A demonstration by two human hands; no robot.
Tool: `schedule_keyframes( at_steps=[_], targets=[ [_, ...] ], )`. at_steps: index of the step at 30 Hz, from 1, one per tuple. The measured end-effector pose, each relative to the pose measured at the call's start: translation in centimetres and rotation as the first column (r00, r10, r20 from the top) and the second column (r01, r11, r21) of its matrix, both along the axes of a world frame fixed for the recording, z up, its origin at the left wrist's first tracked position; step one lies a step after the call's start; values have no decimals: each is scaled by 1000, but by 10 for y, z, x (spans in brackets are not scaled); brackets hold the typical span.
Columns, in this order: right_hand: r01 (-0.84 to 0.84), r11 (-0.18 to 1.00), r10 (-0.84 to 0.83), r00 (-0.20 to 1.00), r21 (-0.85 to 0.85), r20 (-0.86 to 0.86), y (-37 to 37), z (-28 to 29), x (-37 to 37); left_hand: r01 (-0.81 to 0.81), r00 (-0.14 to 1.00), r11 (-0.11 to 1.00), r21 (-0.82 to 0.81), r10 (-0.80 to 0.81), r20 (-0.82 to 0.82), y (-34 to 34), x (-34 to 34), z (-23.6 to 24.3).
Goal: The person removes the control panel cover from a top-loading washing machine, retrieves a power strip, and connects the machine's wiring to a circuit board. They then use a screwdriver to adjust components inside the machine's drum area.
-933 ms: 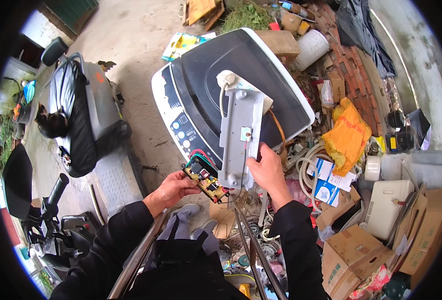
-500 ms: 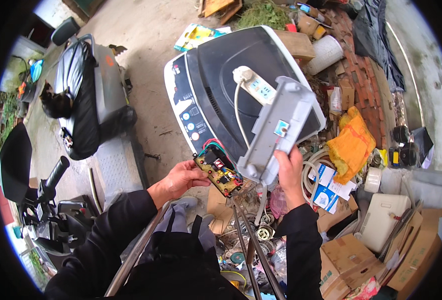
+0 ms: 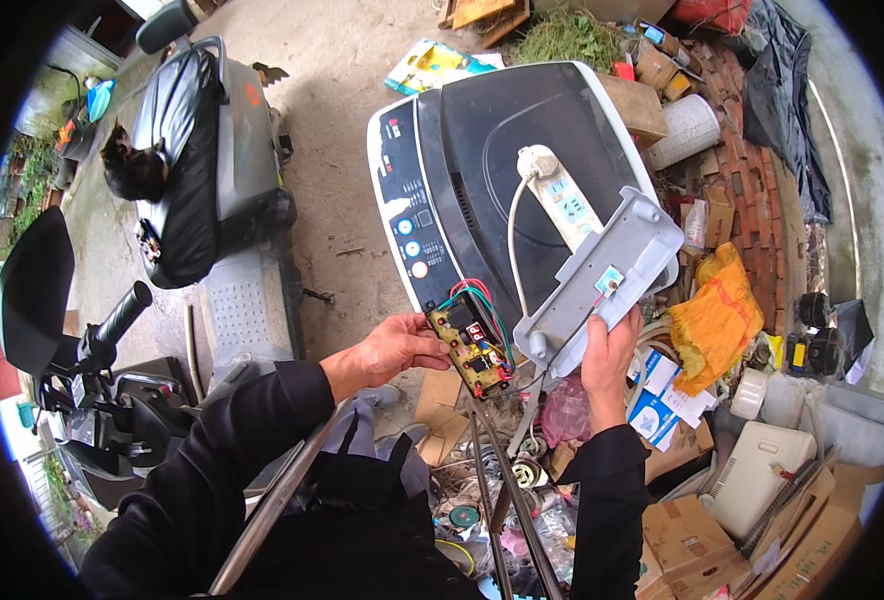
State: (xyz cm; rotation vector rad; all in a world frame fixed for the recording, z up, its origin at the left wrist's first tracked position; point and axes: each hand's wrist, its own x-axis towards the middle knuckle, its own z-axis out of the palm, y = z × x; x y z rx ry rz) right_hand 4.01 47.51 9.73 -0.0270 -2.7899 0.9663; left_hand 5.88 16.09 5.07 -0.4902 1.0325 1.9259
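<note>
My left hand (image 3: 394, 352) pinches the left edge of a circuit board (image 3: 459, 322) between thumb and fingers. Small red and black parts stud the board, and red and green wires run from its upper end. Gripped in my right hand (image 3: 610, 362) is a long grey plastic housing (image 3: 584, 298), its hollow side toward me and tilted up to the right. A small blue-and-white piece (image 3: 610, 280) sits inside it. Both are held over the near edge of a top-loading washing machine (image 3: 507, 120). A white power strip (image 3: 562, 195) with a cable lies on its dark lid.
To the left stands a scooter (image 3: 237, 310) with a cat (image 3: 134, 170) on its black seat. Metal bars (image 3: 282, 495) rise close before my body. Cardboard boxes (image 3: 684, 535), an orange sack (image 3: 717, 320) and loose scrap crowd the right. Bricks (image 3: 752, 190) line the wall.
The whole view has shifted, so the washer appears farther right. My right hand has tipped the grey housing clockwise, lowering its far end. The left hand still holds the circuit board.
</note>
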Motion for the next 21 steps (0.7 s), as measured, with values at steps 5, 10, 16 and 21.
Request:
schedule_keyframes(
  at_steps=[5,10,16,21],
  targets=[
    [-13,992,16,1000,123,-23,-2,1,-4,7,1000,1000,6,-7,-2,1,-1,0],
    [-13,991,14,1000,133,-7,-5,2,3,16,1000,1000,-11,-16,10,2,-3,1],
    [54,996,-54,999,66,-1,-12,-3,12,18,1000,999,-35,-17,16,-1,-1,-2],
    [142,990,-142,988,-8,54,-12,-2,21,35,999,998,-59,-37,-29,-1,-2,0]
  ],
)
